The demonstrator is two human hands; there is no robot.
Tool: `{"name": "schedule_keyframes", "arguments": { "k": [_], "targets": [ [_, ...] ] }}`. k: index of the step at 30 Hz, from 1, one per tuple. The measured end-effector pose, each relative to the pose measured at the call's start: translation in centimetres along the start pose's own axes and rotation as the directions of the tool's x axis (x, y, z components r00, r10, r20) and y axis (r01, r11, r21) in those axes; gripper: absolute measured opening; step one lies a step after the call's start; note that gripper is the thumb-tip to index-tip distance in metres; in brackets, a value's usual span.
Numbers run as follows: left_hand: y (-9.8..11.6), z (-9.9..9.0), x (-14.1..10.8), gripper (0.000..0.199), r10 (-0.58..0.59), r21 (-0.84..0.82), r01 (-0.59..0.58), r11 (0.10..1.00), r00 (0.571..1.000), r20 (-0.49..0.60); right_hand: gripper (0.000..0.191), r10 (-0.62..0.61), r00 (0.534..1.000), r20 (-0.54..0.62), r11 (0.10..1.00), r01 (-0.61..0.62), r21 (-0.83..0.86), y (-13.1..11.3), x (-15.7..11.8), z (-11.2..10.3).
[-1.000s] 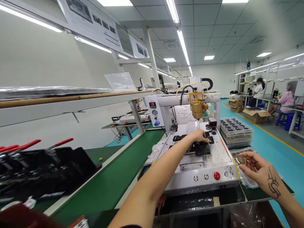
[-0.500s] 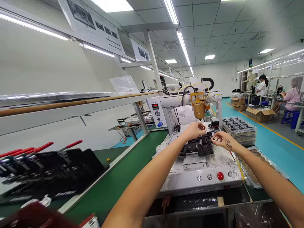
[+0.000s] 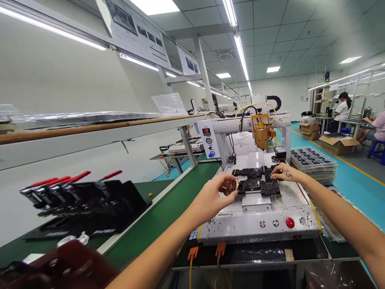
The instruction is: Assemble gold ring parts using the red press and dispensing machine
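Note:
My left hand [image 3: 215, 196] is in front of the machine, left of the black fixture [image 3: 255, 182]. Its thumb and fingers are closed on the edge of a small gold-coloured ring [image 3: 237, 185], seen almost edge-on. At the fixture's right side is my right hand [image 3: 285, 172], fingers pinched low over the black plates. A copper-coloured ring at those fingertips is mostly hidden. The fixture lies on the white bench machine [image 3: 255, 218], and a gold-coloured cylindrical head [image 3: 261, 136] hangs above and behind it.
A red button [image 3: 290, 222] is on the machine's front. Stacked clear trays of black parts [image 3: 314, 160] stand right, with a bagged tray [image 3: 333, 224] nearer. Red-handled clamps [image 3: 81, 180] stand on the green bench [image 3: 141, 237] at left. Two people sit at far-right benches.
My left hand has moved left and towards me, carrying its ring off the fixture. My right hand has brought its copper-coloured ring to the fixture. The view has turned slightly left.

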State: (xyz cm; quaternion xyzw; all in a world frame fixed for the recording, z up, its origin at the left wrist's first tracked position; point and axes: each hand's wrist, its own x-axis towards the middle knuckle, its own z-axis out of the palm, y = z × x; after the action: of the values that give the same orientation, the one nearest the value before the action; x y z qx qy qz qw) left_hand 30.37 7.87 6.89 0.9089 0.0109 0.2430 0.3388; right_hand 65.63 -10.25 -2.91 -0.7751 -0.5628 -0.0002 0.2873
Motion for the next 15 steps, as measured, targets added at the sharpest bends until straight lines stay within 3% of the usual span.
{"name": "schedule_keyframes", "arguments": {
  "k": [4,7,11,15],
  "targets": [
    [0.0,0.6,-2.2,0.022,0.002,0.005,-0.001,1.000,1.000,-0.026,0.029,0.004,0.988,-0.156,0.997,-0.016,-0.070,-0.7,0.1,0.4],
    [-0.2,2.1,-3.8,0.021,0.018,0.001,-0.018,1.000,0.999,-0.043,0.029,0.000,0.949,-0.315,0.996,-0.027,-0.079,-2.1,-2.5,0.6],
    [-1.9,5.9,-7.8,0.023,-0.010,-0.096,0.011,0.995,1.000,0.004,0.039,0.048,0.834,-0.550,0.993,-0.101,-0.067,-4.8,-11.6,1.8],
    [-4.7,12.0,-11.9,0.028,-0.034,-0.163,0.068,0.984,0.978,0.204,0.041,0.141,0.751,-0.645,0.964,-0.253,-0.083,-6.6,-20.8,4.4]
  ]
}}
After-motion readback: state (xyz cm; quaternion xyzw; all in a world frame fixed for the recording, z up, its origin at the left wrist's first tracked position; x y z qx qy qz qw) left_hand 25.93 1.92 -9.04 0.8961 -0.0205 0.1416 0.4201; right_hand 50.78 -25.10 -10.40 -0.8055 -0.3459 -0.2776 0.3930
